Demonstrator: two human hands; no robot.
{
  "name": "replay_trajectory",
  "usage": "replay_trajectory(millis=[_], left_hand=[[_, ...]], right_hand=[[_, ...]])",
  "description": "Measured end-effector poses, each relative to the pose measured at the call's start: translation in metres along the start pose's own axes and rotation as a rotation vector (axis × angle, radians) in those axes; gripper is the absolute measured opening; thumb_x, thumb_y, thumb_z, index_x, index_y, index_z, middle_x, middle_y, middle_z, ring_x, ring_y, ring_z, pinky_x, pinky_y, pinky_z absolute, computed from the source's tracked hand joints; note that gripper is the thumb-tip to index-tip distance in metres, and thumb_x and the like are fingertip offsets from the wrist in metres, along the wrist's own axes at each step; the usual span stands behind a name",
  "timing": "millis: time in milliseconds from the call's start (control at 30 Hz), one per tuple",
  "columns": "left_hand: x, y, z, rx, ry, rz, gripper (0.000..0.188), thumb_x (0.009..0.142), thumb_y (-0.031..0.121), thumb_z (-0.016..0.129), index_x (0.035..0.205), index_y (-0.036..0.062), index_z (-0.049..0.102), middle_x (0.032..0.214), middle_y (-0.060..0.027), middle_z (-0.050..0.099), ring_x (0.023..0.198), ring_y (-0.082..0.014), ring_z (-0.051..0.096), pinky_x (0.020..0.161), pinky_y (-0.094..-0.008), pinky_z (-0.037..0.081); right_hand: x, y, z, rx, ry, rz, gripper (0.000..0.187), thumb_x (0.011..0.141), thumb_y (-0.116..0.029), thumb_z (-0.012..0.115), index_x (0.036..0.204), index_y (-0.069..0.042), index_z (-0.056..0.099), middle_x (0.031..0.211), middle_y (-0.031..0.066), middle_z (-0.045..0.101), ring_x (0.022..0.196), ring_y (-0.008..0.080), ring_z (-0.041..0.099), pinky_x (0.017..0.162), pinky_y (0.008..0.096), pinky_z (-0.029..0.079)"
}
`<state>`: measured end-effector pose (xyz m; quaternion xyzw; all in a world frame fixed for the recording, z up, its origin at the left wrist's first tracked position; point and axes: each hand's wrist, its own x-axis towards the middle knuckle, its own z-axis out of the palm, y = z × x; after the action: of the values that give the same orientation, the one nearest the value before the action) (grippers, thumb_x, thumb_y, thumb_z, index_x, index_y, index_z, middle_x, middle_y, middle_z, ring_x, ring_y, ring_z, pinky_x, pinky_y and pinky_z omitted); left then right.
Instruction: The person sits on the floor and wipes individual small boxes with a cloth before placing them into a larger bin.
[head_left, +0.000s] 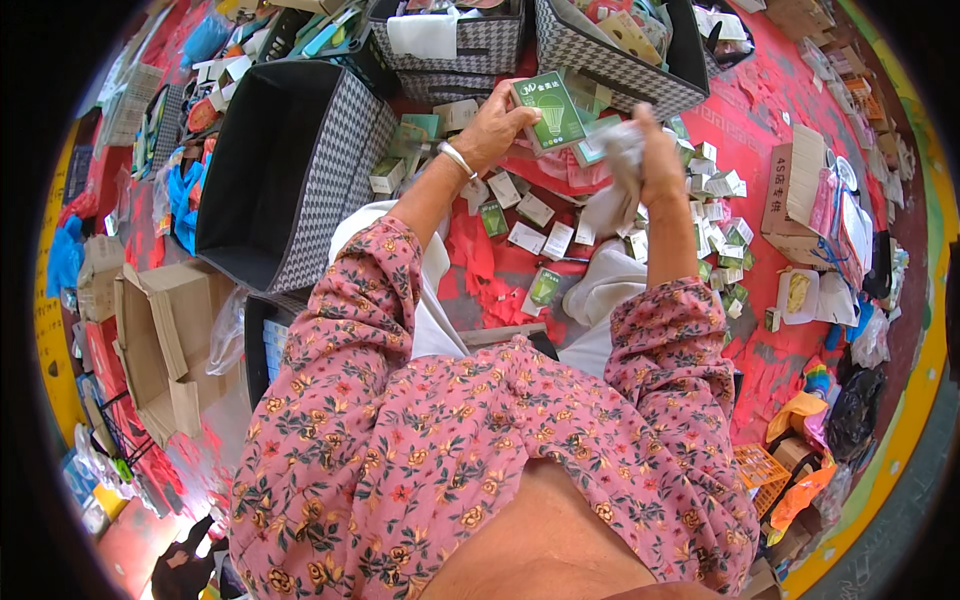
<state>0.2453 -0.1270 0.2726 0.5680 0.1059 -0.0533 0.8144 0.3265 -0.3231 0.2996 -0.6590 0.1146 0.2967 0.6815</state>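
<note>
Head view: a green box (548,118) is pinched in the left hand (488,130), thumb over its front, other fingers at its left edge. The right hand (658,162), blurred, is curled around a greyish-white cloth (618,158) near the box's lower right corner; whether they touch, I cannot tell. The box front bears a light-bulb drawing and pale lettering. Small green-and-white boxes (535,209) lie scattered on the red floor covering (742,92), densest below the right hand. Houndstooth-sided bins (450,52) line its far edge. Toward its right edge stands a printed carton (783,200), with red showing between it and the small boxes.
</note>
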Motion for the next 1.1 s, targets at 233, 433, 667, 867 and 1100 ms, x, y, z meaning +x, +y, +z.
replay_trajectory(millis=[233, 433, 667, 867, 1100], left_hand=[[-0.01, -0.005, 0.025, -0.273, -0.207, -0.122, 0.045, 0.082, 0.014, 0.046, 0.125, 0.0101, 0.032, 0.114, -0.0055, 0.048, 0.102, -0.0194, 0.053, 0.075, -0.0372, 0.051], [-0.006, 0.004, 0.017, -0.228, -0.191, -0.233, 0.044, 0.08, 0.017, 0.051, 0.119, 0.0059, 0.034, 0.111, -0.0108, 0.05, 0.092, -0.0263, 0.058, 0.071, -0.0418, 0.052], [0.013, -0.041, 0.018, 0.348, -0.062, -0.019, 0.046, 0.075, 0.021, 0.062, 0.114, 0.0049, 0.043, 0.081, -0.0046, 0.054, 0.061, -0.0116, 0.05, 0.048, -0.028, 0.044], [0.014, -0.019, -0.018, 0.191, 0.197, 0.108, 0.036, 0.076, 0.013, 0.059, 0.105, 0.0053, 0.04, 0.089, -0.0063, 0.052, 0.078, -0.0182, 0.057, 0.062, -0.0379, 0.053], [-0.043, 0.074, -0.063, -0.266, 0.346, 0.258, 0.036, 0.077, 0.013, 0.058, 0.109, 0.0063, 0.042, 0.089, -0.0095, 0.058, 0.077, -0.0229, 0.061, 0.061, -0.0392, 0.054]], right_hand=[[-0.011, 0.01, 0.04, -0.37, 0.181, -0.858, 0.023, 0.081, -0.021, 0.057, 0.079, 0.002, 0.056, 0.067, 0.008, 0.057, 0.059, 0.014, 0.052, 0.058, 0.0268, 0.043], [0.028, 0.006, -0.002, -0.079, 0.227, -0.418, 0.021, 0.079, -0.019, 0.059, 0.078, 0.002, 0.059, 0.065, 0.0079, 0.059, 0.055, 0.0135, 0.053, 0.052, 0.0294, 0.044], [0.013, 0.036, 0.033, -1.103, 0.176, -1.147, 0.009, 0.077, -0.016, 0.052, 0.08, -0.007, 0.053, 0.074, 0.0146, 0.05, 0.072, 0.0325, 0.05, 0.061, 0.0424, 0.042], [-0.041, 0.01, 0.042, -1.086, -0.293, -0.946, 0.01, 0.075, -0.012, 0.059, 0.077, -0.003, 0.055, 0.073, 0.0146, 0.046, 0.067, 0.0319, 0.049, 0.059, 0.0391, 0.038], [-0.011, 0.014, 0.035, -0.623, -0.199, -0.39, 0.021, 0.08, -0.018, 0.057, 0.079, 0.003, 0.059, 0.065, 0.0047, 0.056, 0.057, 0.0103, 0.049, 0.052, 0.0264, 0.041]])
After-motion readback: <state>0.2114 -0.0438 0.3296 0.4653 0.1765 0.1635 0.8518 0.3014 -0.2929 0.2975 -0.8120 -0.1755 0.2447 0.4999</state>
